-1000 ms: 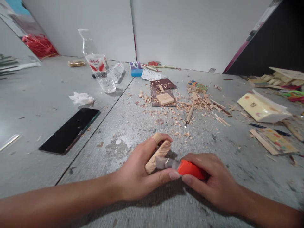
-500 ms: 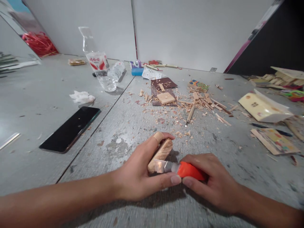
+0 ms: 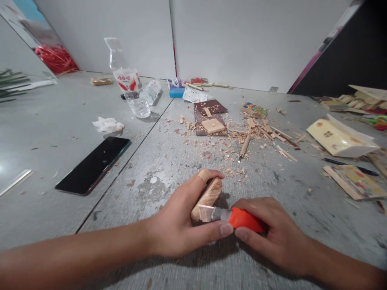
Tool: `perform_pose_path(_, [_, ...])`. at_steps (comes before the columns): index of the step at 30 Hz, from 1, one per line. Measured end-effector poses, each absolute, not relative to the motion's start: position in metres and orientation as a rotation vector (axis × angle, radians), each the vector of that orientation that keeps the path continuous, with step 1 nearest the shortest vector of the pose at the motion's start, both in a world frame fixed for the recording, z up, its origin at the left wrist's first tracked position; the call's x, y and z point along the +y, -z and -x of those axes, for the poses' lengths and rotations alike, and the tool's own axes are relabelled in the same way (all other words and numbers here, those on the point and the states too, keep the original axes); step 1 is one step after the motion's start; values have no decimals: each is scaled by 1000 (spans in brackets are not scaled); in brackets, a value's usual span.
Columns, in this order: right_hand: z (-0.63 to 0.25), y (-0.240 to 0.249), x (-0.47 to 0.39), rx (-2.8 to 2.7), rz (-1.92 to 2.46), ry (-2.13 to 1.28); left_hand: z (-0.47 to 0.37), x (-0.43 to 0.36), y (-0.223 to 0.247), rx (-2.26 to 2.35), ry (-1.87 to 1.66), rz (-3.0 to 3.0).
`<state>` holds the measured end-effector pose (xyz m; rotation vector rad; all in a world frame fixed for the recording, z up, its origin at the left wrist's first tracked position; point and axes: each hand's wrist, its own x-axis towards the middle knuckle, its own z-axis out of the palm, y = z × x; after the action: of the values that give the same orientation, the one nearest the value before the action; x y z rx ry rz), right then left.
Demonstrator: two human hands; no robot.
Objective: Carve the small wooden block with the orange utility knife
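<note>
My left hand [image 3: 178,221] is closed around a small block of wood [image 3: 209,197] with visible grain, and a bandage is wrapped on its index finger. In my right hand [image 3: 278,233] is a utility knife [image 3: 246,219] with an orange handle. The knife's short blade lies against the near end of the wood, pointing left. My left thumb stretches along below the blade, its tip close to the knife handle and my right thumb. The lower part of the handle is hidden in my right palm.
A phone [image 3: 93,165] lies left, with a crumpled tissue [image 3: 108,125] and a plastic bottle [image 3: 128,80] behind it. Wood shavings [image 3: 260,129], a carving tool [image 3: 244,148] and a square wood piece [image 3: 213,125] lie ahead. A cream box [image 3: 338,137] stands right.
Hands, wood and knife keep nearly the same pose. The whole view has shifted slightly, so everything appears a little further right and lower.
</note>
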<state>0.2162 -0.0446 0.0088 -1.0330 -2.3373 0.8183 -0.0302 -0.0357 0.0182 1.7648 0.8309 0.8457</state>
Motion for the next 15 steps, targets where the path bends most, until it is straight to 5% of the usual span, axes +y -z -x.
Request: perform_pose_path(15, [-216,-8,-44,-2358,1038,-794,30,-35,-20,849,-821,-1758])
